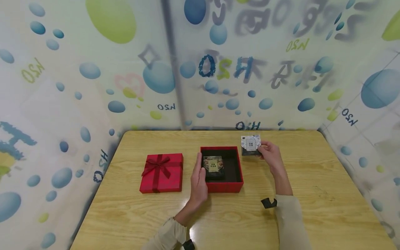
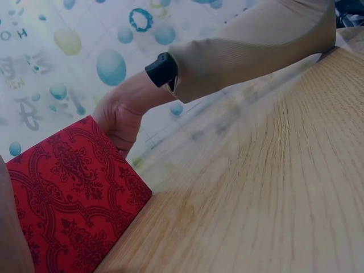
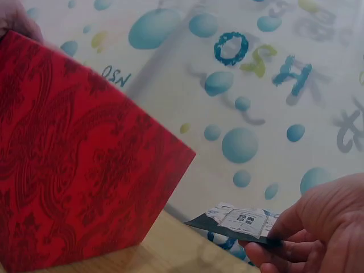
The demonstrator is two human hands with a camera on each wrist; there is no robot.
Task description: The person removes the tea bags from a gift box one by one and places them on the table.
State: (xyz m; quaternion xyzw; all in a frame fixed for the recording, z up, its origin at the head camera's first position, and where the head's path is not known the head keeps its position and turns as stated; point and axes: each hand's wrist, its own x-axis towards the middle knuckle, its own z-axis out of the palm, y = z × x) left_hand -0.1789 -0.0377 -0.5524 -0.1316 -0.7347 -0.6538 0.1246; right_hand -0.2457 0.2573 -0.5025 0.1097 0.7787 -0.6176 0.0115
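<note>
red patterned open box (image 1: 225,185) steadied by flat left fingers (image 1: 199,166); right fingers (image 1: 265,150) pinch a white-labelled dark packet (image 1: 250,144).

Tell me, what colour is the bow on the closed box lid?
Dark red, on a brighter red lid. The bow shows best in the head view.

Patterned red fabric-look box (image 1: 224,185), glossy printed sachet (image 1: 250,143), smooth varnished wood-grain table (image 1: 312,180).
</note>
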